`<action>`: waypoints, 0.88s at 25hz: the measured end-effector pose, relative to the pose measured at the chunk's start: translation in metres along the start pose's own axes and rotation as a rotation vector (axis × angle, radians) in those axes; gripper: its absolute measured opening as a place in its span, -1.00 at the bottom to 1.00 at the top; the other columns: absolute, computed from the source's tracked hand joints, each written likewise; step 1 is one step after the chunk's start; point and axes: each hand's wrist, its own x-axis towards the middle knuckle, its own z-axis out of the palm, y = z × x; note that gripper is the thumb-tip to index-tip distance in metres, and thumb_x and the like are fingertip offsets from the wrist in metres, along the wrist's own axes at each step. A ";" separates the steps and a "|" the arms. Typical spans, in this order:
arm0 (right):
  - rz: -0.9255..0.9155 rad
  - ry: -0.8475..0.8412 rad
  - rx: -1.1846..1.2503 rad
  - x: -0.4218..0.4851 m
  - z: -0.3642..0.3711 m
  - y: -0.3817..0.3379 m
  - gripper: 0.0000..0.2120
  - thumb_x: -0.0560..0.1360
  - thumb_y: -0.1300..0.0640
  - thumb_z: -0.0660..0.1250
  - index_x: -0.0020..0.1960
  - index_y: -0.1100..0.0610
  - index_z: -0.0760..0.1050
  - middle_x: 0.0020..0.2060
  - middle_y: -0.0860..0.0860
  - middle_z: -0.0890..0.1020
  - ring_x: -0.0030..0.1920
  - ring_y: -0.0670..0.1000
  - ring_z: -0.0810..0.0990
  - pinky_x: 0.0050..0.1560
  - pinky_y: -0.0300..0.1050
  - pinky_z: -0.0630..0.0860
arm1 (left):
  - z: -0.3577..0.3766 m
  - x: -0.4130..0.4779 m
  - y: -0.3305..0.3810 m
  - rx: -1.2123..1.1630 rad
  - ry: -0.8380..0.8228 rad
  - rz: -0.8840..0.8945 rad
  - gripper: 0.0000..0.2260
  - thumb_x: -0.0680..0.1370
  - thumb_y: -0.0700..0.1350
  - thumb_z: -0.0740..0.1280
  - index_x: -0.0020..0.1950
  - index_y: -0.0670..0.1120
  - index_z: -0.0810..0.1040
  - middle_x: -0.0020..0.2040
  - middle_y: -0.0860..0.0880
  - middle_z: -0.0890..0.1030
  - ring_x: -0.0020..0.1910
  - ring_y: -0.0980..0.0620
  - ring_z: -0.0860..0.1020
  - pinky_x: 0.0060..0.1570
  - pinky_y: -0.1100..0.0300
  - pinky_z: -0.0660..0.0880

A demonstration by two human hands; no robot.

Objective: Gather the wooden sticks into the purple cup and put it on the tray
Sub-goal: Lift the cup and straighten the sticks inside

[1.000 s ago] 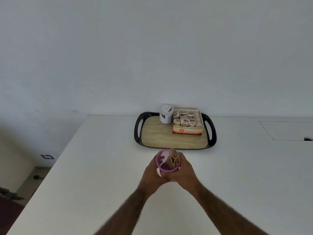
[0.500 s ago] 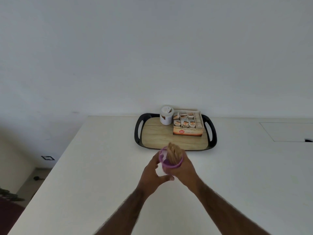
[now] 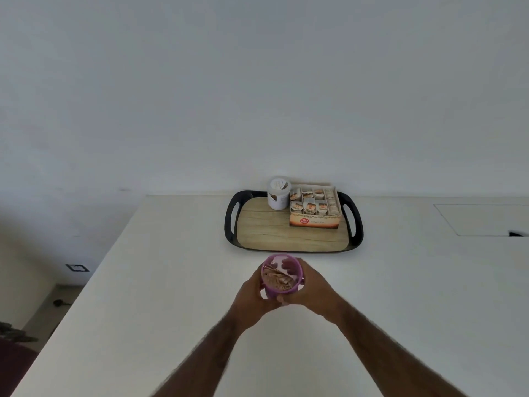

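Two bare forearms, hairy, no sleeves; left hand [image 3: 252, 293], right hand [image 3: 312, 290].

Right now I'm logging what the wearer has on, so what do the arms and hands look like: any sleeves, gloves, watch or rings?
Both forearms are bare up to the frame edge: no sleeves show. The left hand and right hand wear no gloves, and no watch or wristband is visible. The forearms are hairy. Rings are too small to tell.

1. The only view comes from the head, looking forward and down over a white table [image 3: 400, 310].
2. The tray [image 3: 232, 224] lies far, near 12 o'clock.
3. The wall fills the upper half.
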 end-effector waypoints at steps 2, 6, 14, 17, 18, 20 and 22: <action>-0.042 0.187 0.019 0.001 0.005 -0.004 -0.23 0.16 0.14 0.69 0.29 -0.07 0.44 0.16 -0.09 0.62 0.19 -0.06 0.61 0.07 -0.15 0.63 | 0.002 0.001 0.006 0.021 0.008 -0.025 -0.15 0.30 0.10 0.66 0.50 0.24 0.31 0.33 0.37 0.51 0.34 0.29 0.48 0.20 0.42 0.45; -0.089 0.298 0.056 0.000 0.026 0.002 -0.22 0.10 0.01 0.69 0.25 -0.08 0.44 0.10 -0.17 0.64 0.14 -0.15 0.62 -0.02 -0.28 0.61 | 0.008 0.005 0.011 0.026 0.090 0.037 -0.26 0.36 -0.09 0.64 0.46 0.10 0.40 0.31 0.22 0.58 0.30 0.13 0.56 0.16 0.29 0.55; -0.070 0.043 0.051 0.000 0.004 -0.002 -0.20 0.18 0.09 0.72 0.35 -0.04 0.46 0.20 -0.09 0.65 0.24 0.00 0.61 0.13 -0.09 0.62 | 0.006 0.007 0.012 -0.050 0.029 0.024 -0.27 0.34 -0.02 0.66 0.44 0.04 0.44 0.31 0.03 0.61 0.30 -0.03 0.58 0.23 0.01 0.58; -0.088 0.206 0.080 0.001 0.007 -0.006 -0.21 0.14 0.06 0.71 0.30 -0.07 0.47 0.14 -0.05 0.67 0.20 0.00 0.63 0.10 -0.07 0.64 | 0.007 0.004 0.015 -0.013 0.035 0.013 -0.12 0.27 0.15 0.66 0.50 0.21 0.32 0.38 0.22 0.52 0.36 0.17 0.49 0.28 0.28 0.48; -0.101 0.233 0.048 0.002 0.010 -0.006 -0.22 0.13 0.03 0.70 0.28 -0.09 0.46 0.12 -0.07 0.66 0.18 -0.02 0.63 0.09 -0.10 0.64 | 0.008 0.005 0.013 -0.015 0.035 0.021 -0.14 0.27 0.17 0.66 0.48 0.24 0.33 0.37 0.23 0.53 0.36 0.17 0.50 0.26 0.27 0.48; -0.126 0.281 0.005 0.001 0.016 -0.004 -0.21 0.12 -0.02 0.70 0.28 -0.08 0.46 0.12 -0.10 0.65 0.15 -0.04 0.64 0.07 -0.15 0.63 | 0.007 0.005 0.014 -0.007 0.034 0.042 -0.17 0.26 0.14 0.67 0.46 0.24 0.36 0.34 0.20 0.56 0.33 0.14 0.53 0.25 0.21 0.52; -0.117 0.291 0.011 0.002 0.020 -0.005 -0.18 0.12 -0.04 0.71 0.31 0.00 0.46 0.13 -0.06 0.66 0.15 -0.03 0.64 0.11 -0.05 0.64 | 0.008 0.007 0.014 -0.011 0.062 0.041 -0.21 0.30 0.08 0.67 0.45 0.19 0.39 0.32 0.17 0.58 0.32 0.10 0.55 0.25 0.16 0.54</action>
